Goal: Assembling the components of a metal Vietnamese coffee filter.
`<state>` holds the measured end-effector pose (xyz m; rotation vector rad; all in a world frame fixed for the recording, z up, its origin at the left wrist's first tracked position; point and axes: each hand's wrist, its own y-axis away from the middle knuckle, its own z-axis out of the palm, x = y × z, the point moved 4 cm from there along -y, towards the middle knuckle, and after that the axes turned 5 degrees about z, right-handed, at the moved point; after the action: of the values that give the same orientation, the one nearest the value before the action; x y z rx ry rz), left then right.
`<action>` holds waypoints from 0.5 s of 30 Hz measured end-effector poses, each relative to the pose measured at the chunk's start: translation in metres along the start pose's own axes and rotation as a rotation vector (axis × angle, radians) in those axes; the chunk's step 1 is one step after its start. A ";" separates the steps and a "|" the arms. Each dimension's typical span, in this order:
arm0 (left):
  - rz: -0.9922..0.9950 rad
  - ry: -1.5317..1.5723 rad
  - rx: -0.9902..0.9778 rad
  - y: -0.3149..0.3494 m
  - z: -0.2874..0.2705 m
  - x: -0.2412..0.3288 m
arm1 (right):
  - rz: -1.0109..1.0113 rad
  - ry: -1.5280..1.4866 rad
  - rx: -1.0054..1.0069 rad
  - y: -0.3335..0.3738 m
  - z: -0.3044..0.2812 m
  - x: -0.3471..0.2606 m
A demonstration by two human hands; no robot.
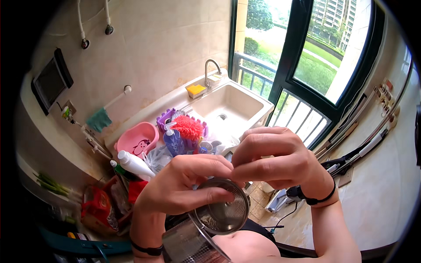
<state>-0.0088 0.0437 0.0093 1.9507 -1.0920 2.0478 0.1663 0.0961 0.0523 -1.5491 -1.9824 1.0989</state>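
Note:
My left hand [177, 186] is closed on a round metal mesh strainer [226, 215], its thumb lying across the perforated face. Just below, a larger cylindrical metal container with perforations [186, 241] sits close against the strainer's rim, near my left wrist. Whether the two pieces are joined, I cannot tell. My right hand [278, 160] is raised beside the left, fingers curled in a pinch. Its fingertips meet the left fingertips above the strainer's edge, and anything between them is hidden.
Ahead is a white sink [245, 103] with a curved faucet [212, 63]. Left of it crowd a pink basin [138, 136], a blue pump bottle [173, 140], a red chenille duster [187, 127] and a white bottle [133, 163]. A glass door [287, 83] stands at right.

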 end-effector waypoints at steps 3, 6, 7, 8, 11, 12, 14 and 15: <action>-0.120 0.136 -0.011 0.003 0.000 -0.002 | -0.012 -0.009 -0.007 0.001 0.001 -0.003; -0.046 0.215 -0.053 0.004 -0.002 -0.009 | 0.058 -0.076 -0.090 0.000 0.001 -0.006; -0.052 0.210 -0.055 0.004 -0.002 -0.008 | 0.064 -0.087 -0.080 0.000 0.003 -0.006; -0.039 0.210 -0.051 0.004 -0.001 -0.007 | 0.069 -0.098 -0.070 0.000 0.004 -0.006; -0.023 0.145 -0.046 0.002 -0.003 -0.009 | -0.023 -0.063 -0.036 0.005 0.003 -0.001; -0.015 0.078 -0.029 0.004 -0.005 -0.009 | -0.019 -0.064 -0.031 0.006 0.004 -0.002; -0.035 0.079 -0.003 0.005 -0.004 -0.009 | 0.013 -0.026 -0.051 0.008 0.007 -0.002; -0.050 0.071 0.032 0.007 -0.004 -0.007 | 0.010 -0.031 -0.046 0.007 0.006 -0.004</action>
<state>-0.0143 0.0437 0.0009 1.8840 -0.9921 2.1038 0.1677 0.0913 0.0441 -1.5766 -2.0357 1.0949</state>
